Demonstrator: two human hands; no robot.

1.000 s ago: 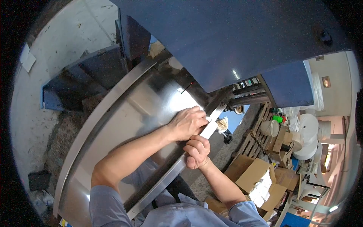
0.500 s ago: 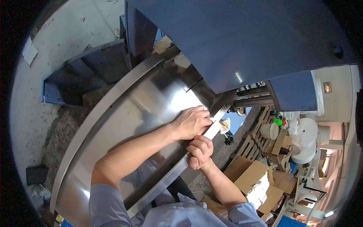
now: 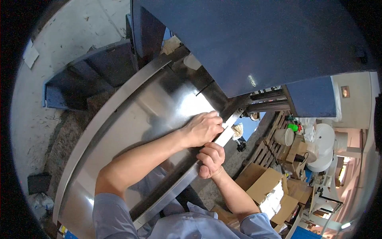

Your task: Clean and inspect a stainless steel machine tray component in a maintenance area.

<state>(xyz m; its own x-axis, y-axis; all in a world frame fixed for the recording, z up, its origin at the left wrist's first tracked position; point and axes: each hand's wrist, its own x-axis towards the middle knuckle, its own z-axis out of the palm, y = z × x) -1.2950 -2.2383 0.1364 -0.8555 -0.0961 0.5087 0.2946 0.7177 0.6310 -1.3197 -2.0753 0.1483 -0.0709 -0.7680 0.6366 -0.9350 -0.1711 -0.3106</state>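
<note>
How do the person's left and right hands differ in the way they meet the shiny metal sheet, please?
The left hand lies knuckles-up on top of the metal sheet; the right hand curls into a fist around its near edge. The left forearm is bare, the right mostly hidden. Both meet beside the blue machine.

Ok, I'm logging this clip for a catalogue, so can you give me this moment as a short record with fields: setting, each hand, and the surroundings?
setting: workshop, person bent over a large shiny metal sheet lying on a blue machine
left hand: pressed flat on the sheet near its right edge
right hand: curled around the sheet's folded edge, just below the left hand
hands: close together, possibly touching
surroundings: cardboard boxes, wooden pallet, white bucket, concrete floor
</note>
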